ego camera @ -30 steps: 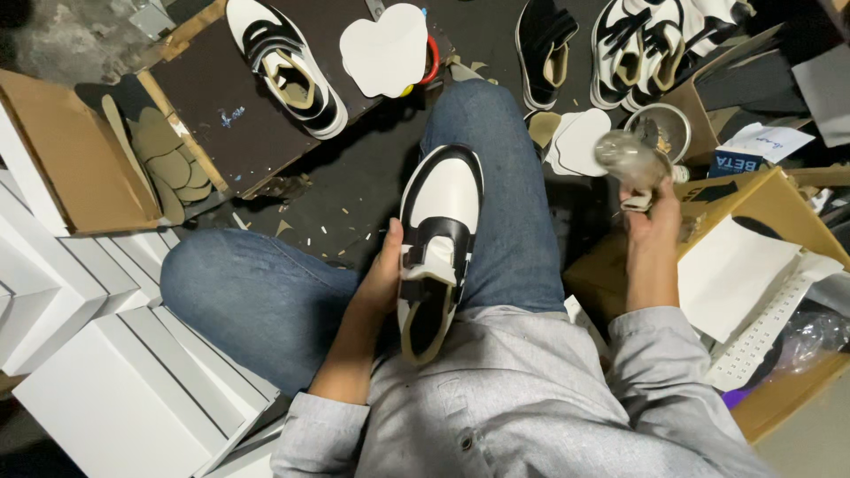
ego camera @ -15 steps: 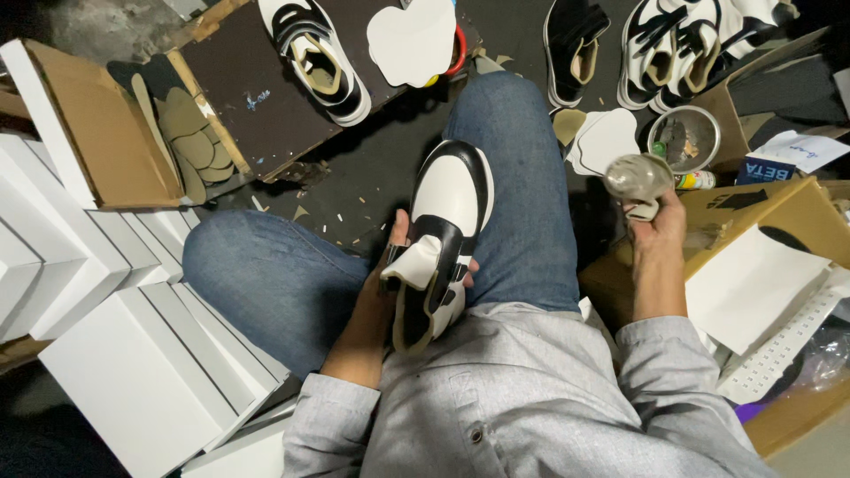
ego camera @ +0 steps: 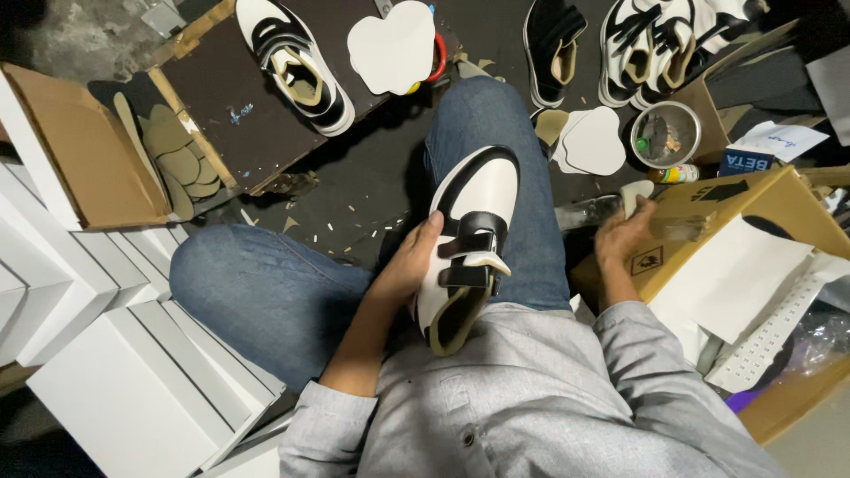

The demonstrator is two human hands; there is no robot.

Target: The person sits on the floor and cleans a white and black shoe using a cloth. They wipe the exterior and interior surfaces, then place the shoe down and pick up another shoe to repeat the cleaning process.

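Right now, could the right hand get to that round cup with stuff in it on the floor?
Probably yes. The right hand is just below the round cup, with only open floor and a white foam cutout nearby. But it already grips a clear bottle, so grabbing the cup would be awkward.

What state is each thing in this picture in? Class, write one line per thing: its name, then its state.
Black-and-white shoe: resting on the lap, straps fastened, held by the left hand.
Clear bottle: lying tilted, gripped by the right hand.
Round tin: open, upright.
Brown carton: open, on its side.
Shoe on board: lying flat, unheld.
White boxes: closed, stacked.
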